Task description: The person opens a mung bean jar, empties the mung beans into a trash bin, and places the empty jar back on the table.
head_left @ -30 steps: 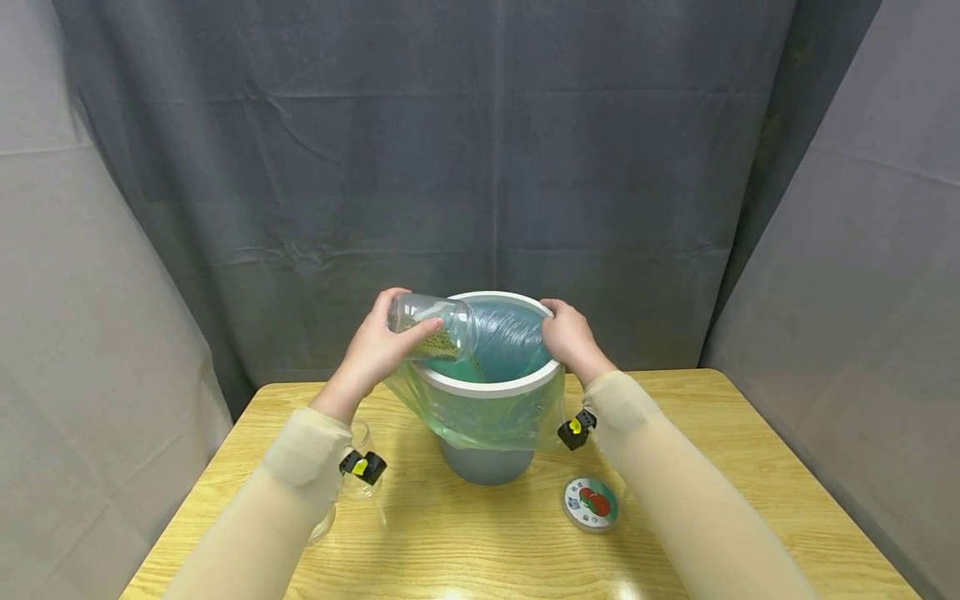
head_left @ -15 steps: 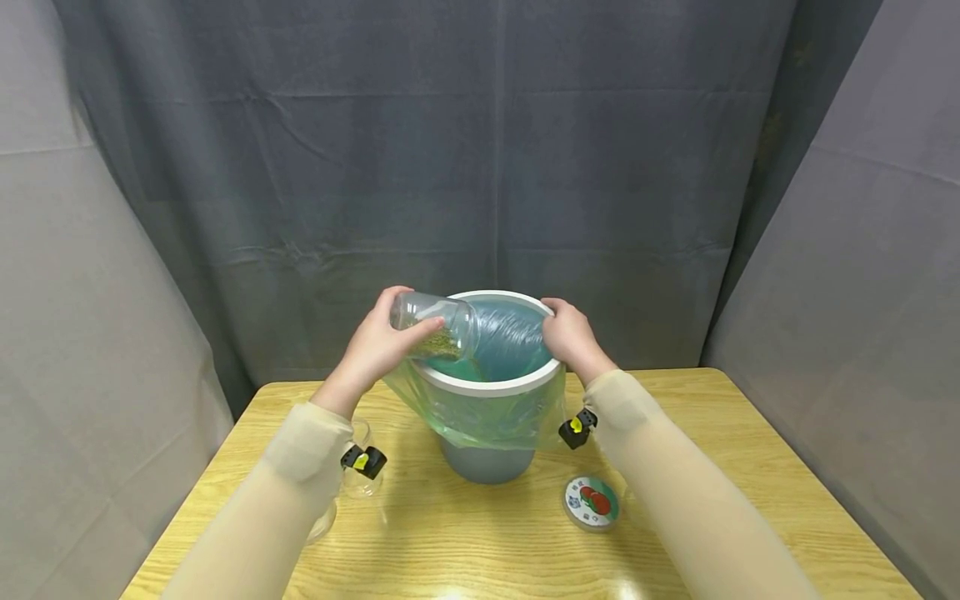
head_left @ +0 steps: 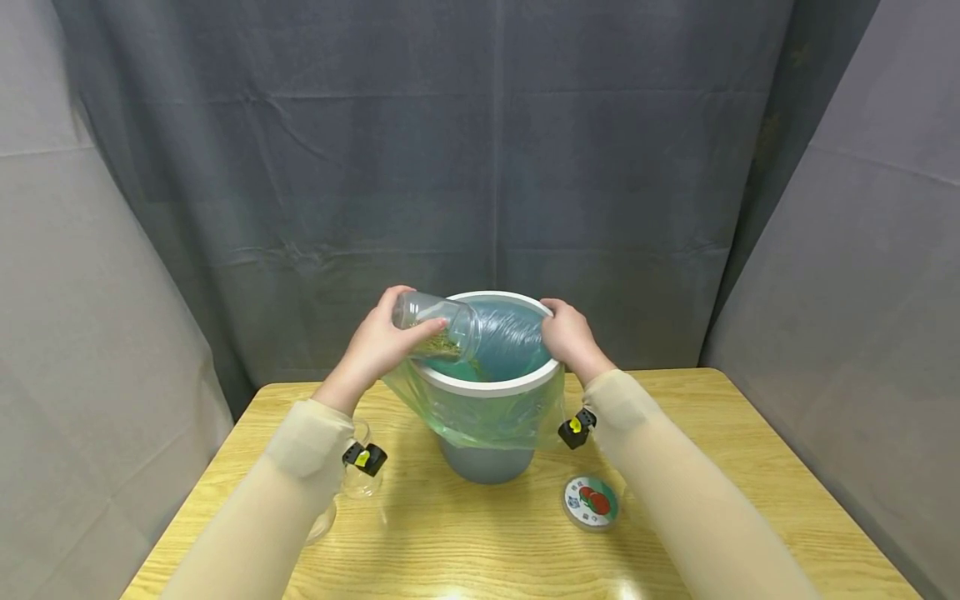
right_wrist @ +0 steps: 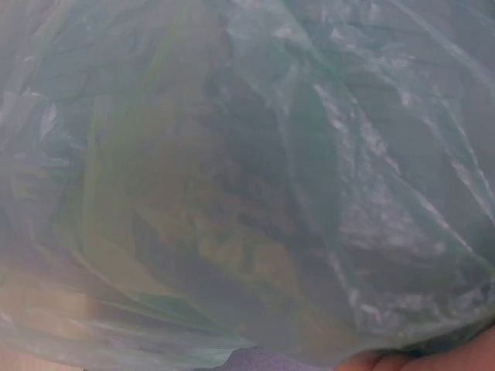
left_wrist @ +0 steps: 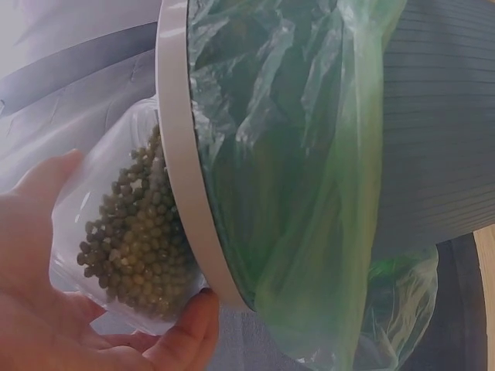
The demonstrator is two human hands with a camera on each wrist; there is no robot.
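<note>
My left hand [head_left: 375,340] grips a clear jar [head_left: 431,310] that is tilted on its side, its mouth over the left of the trash bin [head_left: 487,465]. Small green beans [left_wrist: 143,239], resembling mung beans, lie along the jar's lower side, and a few run from its mouth into the bin. A green plastic bag [head_left: 495,421] lines the bin and hangs over its white rim [head_left: 491,388]. My right hand [head_left: 572,337] holds the rim on the right side, fingertips partly hidden. In the right wrist view the bag [right_wrist: 232,170] fills most of the picture.
A round lid [head_left: 591,503] with a tomato picture lies on the wooden table [head_left: 465,550], right of the bin's base. Clear glass-like pieces [head_left: 362,482] stand at the left, partly hidden behind the left sleeve. A grey curtain [head_left: 480,167] hangs behind.
My left hand and the jar have shifted very slightly to the right, still tilted over the bin. The right hand and the bin have stayed in place.
</note>
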